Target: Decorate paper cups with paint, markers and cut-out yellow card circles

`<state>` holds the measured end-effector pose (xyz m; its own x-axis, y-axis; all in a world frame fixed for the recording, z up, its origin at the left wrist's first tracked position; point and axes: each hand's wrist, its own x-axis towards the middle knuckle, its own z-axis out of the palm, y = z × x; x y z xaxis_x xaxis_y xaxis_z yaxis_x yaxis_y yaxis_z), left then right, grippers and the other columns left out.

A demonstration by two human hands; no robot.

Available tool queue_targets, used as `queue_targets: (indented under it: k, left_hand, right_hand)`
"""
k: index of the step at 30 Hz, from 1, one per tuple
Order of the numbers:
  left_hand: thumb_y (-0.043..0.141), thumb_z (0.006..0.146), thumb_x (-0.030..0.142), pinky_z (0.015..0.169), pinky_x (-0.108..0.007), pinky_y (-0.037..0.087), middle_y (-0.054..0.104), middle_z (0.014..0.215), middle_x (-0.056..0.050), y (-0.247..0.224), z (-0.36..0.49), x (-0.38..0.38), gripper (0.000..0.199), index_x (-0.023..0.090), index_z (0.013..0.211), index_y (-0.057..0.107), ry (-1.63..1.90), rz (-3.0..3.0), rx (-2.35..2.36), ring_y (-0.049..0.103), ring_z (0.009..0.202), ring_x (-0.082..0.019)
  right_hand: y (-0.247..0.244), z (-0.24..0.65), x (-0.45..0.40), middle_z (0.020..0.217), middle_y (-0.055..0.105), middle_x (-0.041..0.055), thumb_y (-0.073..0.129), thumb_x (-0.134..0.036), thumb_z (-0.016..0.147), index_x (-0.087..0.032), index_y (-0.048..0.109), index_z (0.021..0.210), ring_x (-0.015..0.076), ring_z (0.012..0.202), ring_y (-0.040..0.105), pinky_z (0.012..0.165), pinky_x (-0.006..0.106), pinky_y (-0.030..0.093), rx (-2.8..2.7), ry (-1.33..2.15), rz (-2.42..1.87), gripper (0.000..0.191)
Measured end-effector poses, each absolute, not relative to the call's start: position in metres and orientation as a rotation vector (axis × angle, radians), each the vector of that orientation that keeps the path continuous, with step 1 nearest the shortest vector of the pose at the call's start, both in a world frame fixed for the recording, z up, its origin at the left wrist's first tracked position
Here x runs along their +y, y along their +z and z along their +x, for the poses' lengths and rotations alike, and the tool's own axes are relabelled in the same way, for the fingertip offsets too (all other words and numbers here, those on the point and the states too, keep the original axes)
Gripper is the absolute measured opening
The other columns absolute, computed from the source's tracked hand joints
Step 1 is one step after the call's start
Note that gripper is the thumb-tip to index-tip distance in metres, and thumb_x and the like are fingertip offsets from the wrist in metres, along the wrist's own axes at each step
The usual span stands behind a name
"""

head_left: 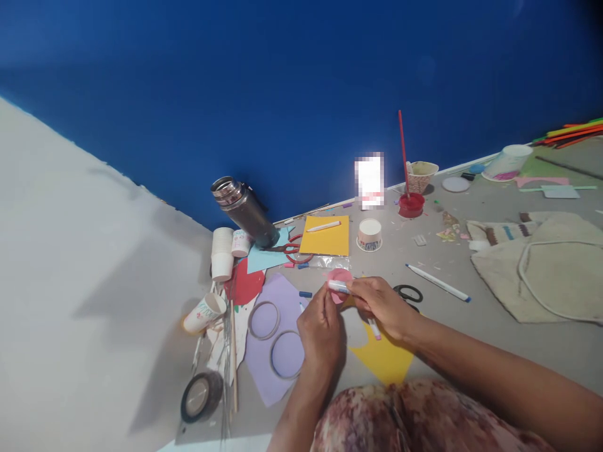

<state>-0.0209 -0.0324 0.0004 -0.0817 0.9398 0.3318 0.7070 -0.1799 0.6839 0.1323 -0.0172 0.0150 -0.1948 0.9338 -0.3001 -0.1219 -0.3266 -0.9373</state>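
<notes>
My left hand (pixel 325 323) is closed, its thumb and finger pinching the edge of a round pink paper piece (pixel 341 296). My right hand (pixel 384 307) grips a short white tube (pixel 338 287), which looks like a glue stick, across the front of the pink piece. A white marker with a pink end (pixel 375 330) shows below the right hand; whether the palm holds it I cannot tell. Beneath the hands lies a cut yellow paper (pixel 389 361). Black-handled scissors (pixel 409 292) lie partly hidden behind my right wrist.
Purple paper (pixel 268 390) with two tape rings lies left, near stacked paper cups (pixel 222 267) and black tape (pixel 198 398). A tilted dark flask (pixel 247 216), red-handled scissors (pixel 293 248) and a yellow pad (pixel 325 243) stand behind. A marker (pixel 438 282) and cloth bag (pixel 504 276) lie right.
</notes>
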Motion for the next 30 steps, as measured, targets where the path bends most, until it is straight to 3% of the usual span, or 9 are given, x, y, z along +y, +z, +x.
queue_targets:
  k: [7,10,15,22,26,30]
  left_hand:
    - [0.048,0.100,0.030,0.072,-0.027,0.053,0.082,0.094,-0.008,0.006,-0.026,-0.032,0.032,0.019,0.111,0.076,1.141,1.843,1.720,0.075,0.079,-0.019]
    - [0.046,0.099,0.028,0.070,-0.027,0.050,0.082,0.091,-0.008,0.005,-0.027,-0.030,0.032,0.019,0.104,0.077,1.072,1.881,1.761,0.074,0.076,-0.020]
    - [0.046,0.097,0.025,0.069,-0.028,0.047,0.082,0.092,-0.008,0.001,-0.025,-0.030,0.033,0.020,0.102,0.078,1.021,1.940,1.815,0.074,0.076,-0.021]
    - [0.045,0.098,0.029,0.067,-0.029,0.044,0.081,0.084,-0.008,-0.001,-0.022,-0.034,0.036,0.022,0.106,0.079,0.995,1.995,1.861,0.072,0.071,-0.022]
    - [0.047,0.095,0.029,0.070,-0.030,0.046,0.082,0.090,-0.009,0.005,-0.021,-0.032,0.035,0.022,0.104,0.080,0.985,1.845,1.853,0.072,0.076,-0.023]
    - [0.051,0.091,0.033,0.066,-0.028,0.047,0.076,0.076,-0.005,0.014,-0.023,-0.025,0.031,0.018,0.093,0.078,1.013,1.506,1.738,0.069,0.071,-0.021]
  right_hand:
    - [0.030,0.141,-0.016,0.063,0.056,0.0012,0.054,-0.055,0.091,-0.019,0.064,0.072,0.0149,0.056,0.047,0.050,0.027,0.033,-1.486,1.351,-1.275,0.042]
    - [0.028,0.140,-0.017,0.057,0.049,-0.0012,0.053,-0.054,0.090,-0.020,0.062,0.071,0.0140,0.053,0.044,0.049,0.027,0.030,-1.459,1.384,-1.291,0.040]
    - [0.015,0.135,-0.018,0.050,0.030,-0.0075,0.056,-0.055,0.086,-0.024,0.042,0.059,0.0097,0.046,0.025,0.043,0.026,0.020,-1.136,1.639,-1.255,0.043]
    - [0.006,0.131,-0.016,0.047,0.028,-0.0115,0.068,-0.056,0.079,-0.020,0.056,0.066,0.0059,0.044,0.017,0.045,0.025,0.015,-0.853,1.819,-1.100,0.041]
    - [0.010,0.138,-0.011,0.045,0.028,-0.0118,0.074,-0.055,0.079,-0.017,0.060,0.066,0.0040,0.043,0.013,0.045,0.025,0.010,-0.774,1.928,-0.968,0.043]
    - [0.028,0.160,-0.004,0.048,0.037,-0.0090,0.082,-0.050,0.076,-0.016,0.067,0.073,0.0044,0.043,0.024,0.044,0.022,0.020,-0.664,2.003,-0.708,0.038]
